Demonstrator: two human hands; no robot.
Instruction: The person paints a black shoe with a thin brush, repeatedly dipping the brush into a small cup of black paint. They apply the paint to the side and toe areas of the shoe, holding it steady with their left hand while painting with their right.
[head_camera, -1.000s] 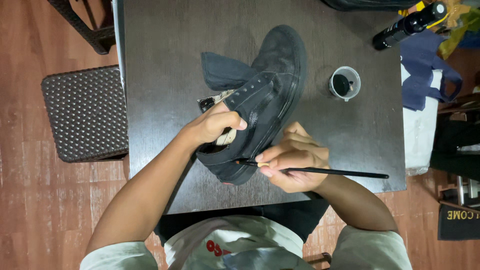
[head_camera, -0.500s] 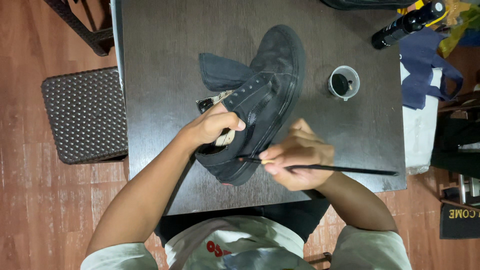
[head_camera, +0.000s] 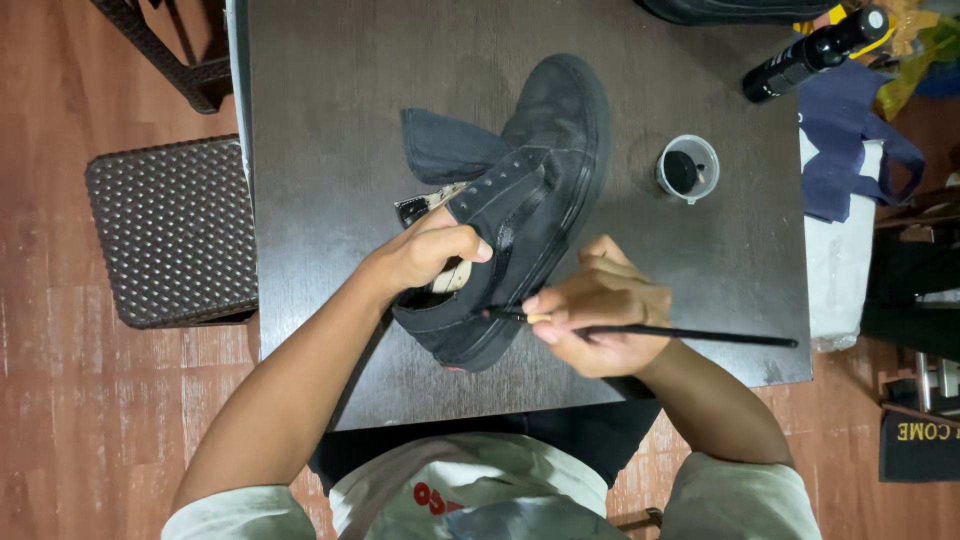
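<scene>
A black high-top shoe (head_camera: 535, 190) lies on its side across the middle of the dark table (head_camera: 330, 120), heel toward the person, and the left hand (head_camera: 425, 255) grips it at the ankle opening, fingers curled into the collar and thumb pressed on the outside. The right hand (head_camera: 600, 320) pinches a thin black brush (head_camera: 680, 333) between thumb and fingertips, its tip touching the shoe's side near the heel. A small cup of black liquid (head_camera: 687, 168) stands just right of the toe, and a black bottle (head_camera: 815, 52) lies at the far right corner.

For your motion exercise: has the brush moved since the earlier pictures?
Yes, slightly: the brush has slid right along the shoe, judged against the table edge.
</scene>
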